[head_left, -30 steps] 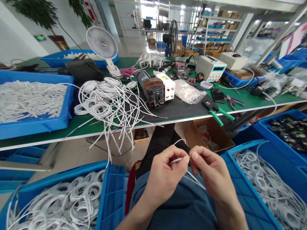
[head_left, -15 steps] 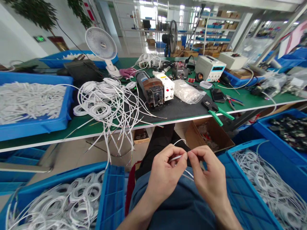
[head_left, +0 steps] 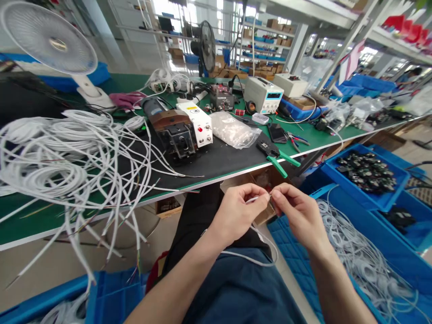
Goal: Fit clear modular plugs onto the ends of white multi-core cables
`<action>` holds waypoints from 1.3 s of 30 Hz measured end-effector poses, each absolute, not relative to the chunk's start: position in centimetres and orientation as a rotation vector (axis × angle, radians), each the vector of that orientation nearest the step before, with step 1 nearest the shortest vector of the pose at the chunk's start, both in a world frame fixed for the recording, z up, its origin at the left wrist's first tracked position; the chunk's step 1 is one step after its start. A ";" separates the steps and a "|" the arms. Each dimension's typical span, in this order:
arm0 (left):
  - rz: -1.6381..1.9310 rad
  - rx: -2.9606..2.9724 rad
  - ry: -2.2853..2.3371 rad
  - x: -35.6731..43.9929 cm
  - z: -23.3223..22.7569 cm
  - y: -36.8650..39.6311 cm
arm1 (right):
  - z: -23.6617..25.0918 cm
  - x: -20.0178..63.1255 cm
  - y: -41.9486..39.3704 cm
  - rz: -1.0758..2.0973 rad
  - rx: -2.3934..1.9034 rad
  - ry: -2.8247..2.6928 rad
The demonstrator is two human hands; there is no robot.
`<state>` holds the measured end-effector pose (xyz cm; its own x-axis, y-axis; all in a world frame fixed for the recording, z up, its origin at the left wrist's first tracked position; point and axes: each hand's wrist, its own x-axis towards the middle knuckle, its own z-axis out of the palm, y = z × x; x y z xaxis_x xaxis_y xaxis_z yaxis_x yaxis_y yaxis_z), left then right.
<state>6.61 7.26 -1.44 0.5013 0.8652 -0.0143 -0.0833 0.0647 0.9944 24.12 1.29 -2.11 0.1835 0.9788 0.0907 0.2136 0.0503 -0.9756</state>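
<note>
A white cable [head_left: 266, 258] loops over my lap and runs up into my hands. My left hand [head_left: 238, 213] is closed on it, the cable lying along the fingers with its end at the thumb tip. Right beside that end, my right hand [head_left: 299, 213] pinches with thumb and forefinger; the fingertips of both hands nearly meet. What sits in the right pinch is too small to make out, perhaps the cable's thin end. Both hands are above my lap, in front of the bench edge.
A tangle of white cables [head_left: 77, 166] hangs over the bench edge. On the bench are a brown-fronted machine [head_left: 175, 130], a bag of small parts [head_left: 232, 128], green-handled pliers [head_left: 276, 155] and a white fan [head_left: 50, 38]. Blue bins [head_left: 366, 180] stand at the right.
The view has swung to the right and closer to the bench. My hands have risen toward the bench edge, still pinched together, and more of the cable loop shows on my lap.
</note>
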 end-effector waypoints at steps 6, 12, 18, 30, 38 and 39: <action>0.789 1.283 0.750 9.6 -3.3 10.8 | -3.4 26.4 4.1 0.768 -1.537 -1.296; 0.787 1.277 0.835 11.9 -4.3 13.8 | -4.7 27.6 6.8 0.413 -1.695 -1.405; 0.721 1.230 0.906 13.9 -5.5 17.0 | -5.1 33.8 11.4 0.004 -1.900 -1.519; 0.613 1.163 0.910 16.4 -7.1 20.3 | -7.1 36.2 16.6 0.185 -2.136 -1.570; 0.581 1.147 0.897 17.0 -6.7 20.6 | -5.4 37.5 11.6 0.800 -1.840 -1.123; 0.576 1.152 0.892 17.2 -6.7 20.6 | -5.4 37.3 10.7 0.950 -1.729 -1.027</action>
